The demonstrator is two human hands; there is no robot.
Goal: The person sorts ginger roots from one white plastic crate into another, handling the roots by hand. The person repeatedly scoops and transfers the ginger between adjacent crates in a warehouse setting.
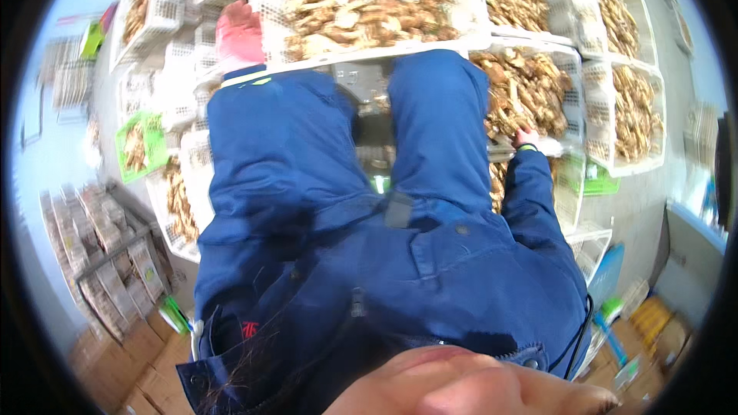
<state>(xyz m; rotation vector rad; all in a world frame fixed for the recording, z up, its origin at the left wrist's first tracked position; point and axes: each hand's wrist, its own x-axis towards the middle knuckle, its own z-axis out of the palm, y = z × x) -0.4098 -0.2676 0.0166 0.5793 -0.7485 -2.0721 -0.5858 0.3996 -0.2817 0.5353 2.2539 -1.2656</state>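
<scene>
My left hand (238,31), blurred and pinkish, is beside the left wall of a large white plastic basket (369,57) in front of me; whether it grips the wall cannot be told. That basket holds pale brown produce (369,8), mushrooms or roots. On the right, my right hand (526,137) reaches to the near edge of another white basket (573,86). Its fingertips touch the brown produce (519,89) heaped there, and any grip on a piece is unclear. Both sleeves are blue with yellow at the cuffs.
More white baskets of similar produce stand at the right (657,109) and left (121,52). A green basket (161,144) is at the left, another (602,185) at the right. Loaded racks (86,276) stand at lower left, cardboard (135,369) below. My legs are close to the large basket.
</scene>
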